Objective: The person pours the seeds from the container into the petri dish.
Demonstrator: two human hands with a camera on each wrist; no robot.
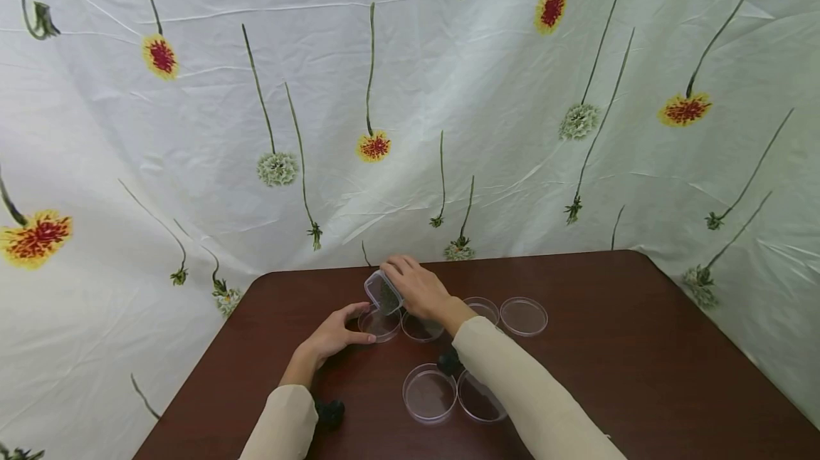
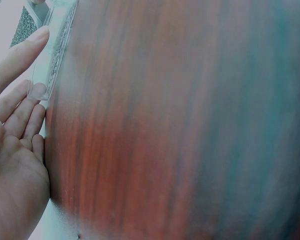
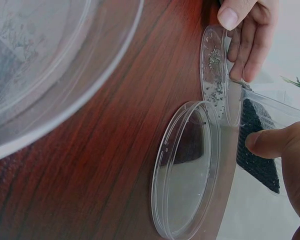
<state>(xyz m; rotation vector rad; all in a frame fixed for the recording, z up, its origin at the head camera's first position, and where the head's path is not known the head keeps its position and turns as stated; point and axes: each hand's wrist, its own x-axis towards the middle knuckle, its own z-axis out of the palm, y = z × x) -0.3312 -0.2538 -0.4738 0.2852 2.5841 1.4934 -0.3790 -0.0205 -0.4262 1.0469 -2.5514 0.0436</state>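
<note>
With my right hand [image 1: 419, 289] I grip a small clear plastic box [image 1: 382, 294], tipped over the far-left petri dish [image 1: 378, 330]. In the right wrist view, dark fine grains [image 3: 258, 150] lie heaped inside the box, and my thumb presses its side. Pale and dark specks lie scattered in that petri dish. My left hand [image 1: 333, 335] holds the dish's rim between thumb and fingers; the left wrist view shows the thumb [image 2: 27, 55] at its edge. Right beside it stands another clear petri dish [image 1: 423, 330], partly below my right wrist.
Farther right are two more petri dishes, one [image 1: 482, 308] partly behind my right forearm and one [image 1: 524, 317] in full view. Nearer me, a dish [image 1: 429, 394] sits beside another [image 1: 477, 401] that my sleeve overlaps. A flowered white cloth [image 1: 410, 90] hangs behind the brown table [image 1: 608, 346].
</note>
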